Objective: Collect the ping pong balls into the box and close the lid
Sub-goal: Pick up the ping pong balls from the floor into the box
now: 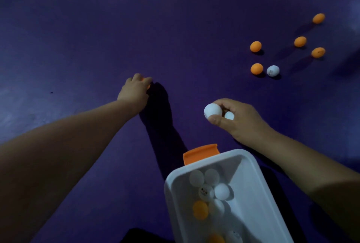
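Two white ping pong balls point(212, 110) sit pinched in our right hand point(239, 118), just beyond the open white plastic box point(253, 184), probably to drop in together. Our left hand point(134, 90) curls round an orange ball point(148, 86) on the purple floor point(78, 38); six loose balls point(255, 46) wait far right.

The left arm reaches straight forward, its forearm bare. The left hand point(134, 90) is palm down, fingers curled over an orange ball point(148, 86). The right arm angles inward. The right hand point(236, 118) pinches a white ball point(213, 110) between thumb and forefinger, with a second white ball point(229, 115) tucked against its curled fingers.
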`<state>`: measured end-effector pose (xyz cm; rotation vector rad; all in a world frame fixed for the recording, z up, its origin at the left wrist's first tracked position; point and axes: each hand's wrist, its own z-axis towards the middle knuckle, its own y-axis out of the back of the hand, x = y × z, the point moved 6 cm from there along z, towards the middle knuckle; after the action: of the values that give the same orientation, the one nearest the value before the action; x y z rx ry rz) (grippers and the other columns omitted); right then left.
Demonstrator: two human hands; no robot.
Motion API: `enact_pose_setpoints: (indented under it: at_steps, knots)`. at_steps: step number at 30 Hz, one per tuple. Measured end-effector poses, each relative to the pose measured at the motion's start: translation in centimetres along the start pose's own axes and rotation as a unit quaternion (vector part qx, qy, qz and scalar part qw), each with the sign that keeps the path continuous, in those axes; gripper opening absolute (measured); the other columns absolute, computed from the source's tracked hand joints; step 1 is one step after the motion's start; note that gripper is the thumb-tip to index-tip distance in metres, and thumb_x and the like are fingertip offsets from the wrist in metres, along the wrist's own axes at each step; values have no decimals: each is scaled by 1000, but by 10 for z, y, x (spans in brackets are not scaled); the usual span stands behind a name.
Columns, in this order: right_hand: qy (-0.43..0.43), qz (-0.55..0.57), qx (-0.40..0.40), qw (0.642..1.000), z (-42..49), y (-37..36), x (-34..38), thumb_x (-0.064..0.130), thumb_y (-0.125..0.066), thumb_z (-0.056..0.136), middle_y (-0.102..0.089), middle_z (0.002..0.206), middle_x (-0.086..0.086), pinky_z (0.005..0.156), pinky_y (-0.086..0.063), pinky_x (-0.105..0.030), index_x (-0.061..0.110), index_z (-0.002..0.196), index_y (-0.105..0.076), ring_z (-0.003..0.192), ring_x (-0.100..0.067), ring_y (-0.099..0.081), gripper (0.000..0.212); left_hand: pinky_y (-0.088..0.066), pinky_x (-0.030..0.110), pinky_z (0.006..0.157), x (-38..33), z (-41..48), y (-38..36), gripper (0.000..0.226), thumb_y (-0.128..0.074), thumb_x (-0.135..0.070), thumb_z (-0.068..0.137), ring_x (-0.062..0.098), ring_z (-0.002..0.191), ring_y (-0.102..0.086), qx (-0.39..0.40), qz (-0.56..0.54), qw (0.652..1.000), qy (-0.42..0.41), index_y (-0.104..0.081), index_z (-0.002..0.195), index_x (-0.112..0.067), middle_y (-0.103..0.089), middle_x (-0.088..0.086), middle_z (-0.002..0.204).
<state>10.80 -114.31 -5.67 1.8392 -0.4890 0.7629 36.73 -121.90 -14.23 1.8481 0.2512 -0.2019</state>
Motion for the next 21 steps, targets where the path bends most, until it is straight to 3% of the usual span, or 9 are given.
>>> enact_pose_setpoints:
  at_steps: [5,7,10,12,15,18,21]
  knots:
    - [77,-59,-1,995,-43,21,24,63,-59,73,-56,96,16,76,-46,-25,44,105,-56,94,-3,-53,38,-45,42,81,-23,-28,10,49,-57,-25,88,35,110,-52,-41,-90,995,-4,-42,134,-19,-49,11,130]
    - [109,-79,36,990,-62,24,31,66,-58,69,-53,99,18,80,-45,-25,46,110,-54,99,-4,-51,46,-45,39,78,-42,-49,15,53,-62,-34,84,31,104,-56,-48,-141,989,-20,-43,131,-18,-56,7,123]
    - [121,-61,105,985,-89,20,31,68,-61,66,-48,103,24,85,-44,-23,49,118,-50,106,-6,-49,57,-45,34,70,-71,-84,27,38,-67,-39,81,21,86,-58,-59,-205,975,-67,-51,110,-20,-61,-2,97]
    - [113,-22,102,988,-100,21,28,55,-64,70,-50,105,23,84,-46,-22,46,117,-51,107,-5,-51,50,-44,29,67,-90,-107,38,29,-68,-38,80,12,77,-56,-58,-247,961,-107,-51,101,-27,-58,-10,86]
    - [58,80,73,992,-110,27,20,18,-57,69,-54,105,18,78,-50,-22,37,105,-51,102,-2,-55,41,-43,22,65,-113,-138,50,27,-69,-38,80,2,72,-54,-46,-287,943,-163,-51,99,-33,-57,-16,83]
    - [49,94,67,992,-119,29,19,11,-54,67,-53,105,9,76,-54,-30,32,101,-47,98,-9,-56,41,-43,19,69,-129,-165,54,35,-63,-51,74,-1,78,-55,-36,-273,934,-228,-58,101,-30,-59,-14,90]
    - [54,78,79,992,-130,30,21,15,-70,73,-53,99,12,76,-55,-36,30,98,-47,92,-7,-57,37,-49,28,77,-138,-186,49,46,-60,-56,72,2,90,-55,-16,-212,928,-305,-63,106,-24,-60,-8,101]
